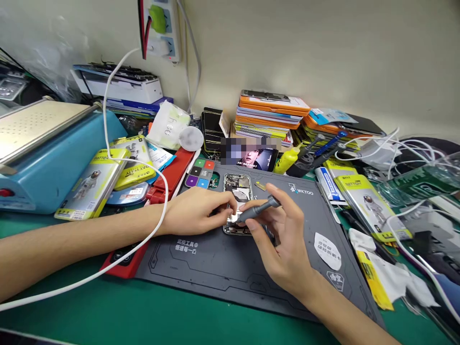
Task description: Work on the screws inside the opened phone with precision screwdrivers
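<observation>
An opened phone (241, 195) with its inner parts bare lies on the dark grey work mat (223, 278). My right hand (283, 235) grips a grey screwdriver (262, 208), slanted so its tip end reaches down to the phone's lower part. From the left, my left hand (201, 211) reaches over the phone's left edge. Its thumb and forefinger are bent close together there; whether something tiny sits between them is hidden. Both hands' fingertips nearly meet above the phone, and the screwdriver's very tip is hard to make out.
Behind the phone a lit screen (257, 158) leans against stacked boxes (269, 115). A coloured tray (200, 173) sits at the mat's upper left. Yellow battery packs (370, 201) lie on both sides. A white cable (165, 191) loops over my left forearm. A blue machine (57, 163) stands at left.
</observation>
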Available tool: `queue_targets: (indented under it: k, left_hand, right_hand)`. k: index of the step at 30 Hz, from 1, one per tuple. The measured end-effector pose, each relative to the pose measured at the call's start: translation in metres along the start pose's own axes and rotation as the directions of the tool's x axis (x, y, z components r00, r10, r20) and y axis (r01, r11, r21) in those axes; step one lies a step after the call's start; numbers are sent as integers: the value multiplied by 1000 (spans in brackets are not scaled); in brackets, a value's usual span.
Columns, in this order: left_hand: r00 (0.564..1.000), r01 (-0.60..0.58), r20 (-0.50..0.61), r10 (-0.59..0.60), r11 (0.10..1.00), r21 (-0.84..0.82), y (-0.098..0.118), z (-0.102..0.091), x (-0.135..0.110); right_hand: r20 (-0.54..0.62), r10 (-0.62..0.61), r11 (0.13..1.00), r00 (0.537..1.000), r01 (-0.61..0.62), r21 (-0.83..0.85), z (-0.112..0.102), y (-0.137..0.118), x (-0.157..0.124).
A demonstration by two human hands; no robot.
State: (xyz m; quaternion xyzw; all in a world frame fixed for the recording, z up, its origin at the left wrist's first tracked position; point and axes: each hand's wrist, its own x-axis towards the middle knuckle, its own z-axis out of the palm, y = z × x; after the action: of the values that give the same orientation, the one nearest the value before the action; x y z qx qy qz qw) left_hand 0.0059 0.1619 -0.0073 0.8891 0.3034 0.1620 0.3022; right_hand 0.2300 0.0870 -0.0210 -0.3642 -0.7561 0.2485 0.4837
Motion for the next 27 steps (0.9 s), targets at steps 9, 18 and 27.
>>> queue_targets:
  k: [9,18,27]
  left_hand:
    - [989,-141,54,140,990,25,-3,1,0]
    - [998,-64,18,65,998,-24,0,-1,1]
    - [1000,3,-25,-2,1000,16,4,-3,2]
  right_hand:
    - [-68,70,995,995,-65,80,-2,-4,7]
    - [-136,118,990,984,-107,90,-6,-3,4]
    - [-176,135,991,975,-129,40,-21,-2,15]
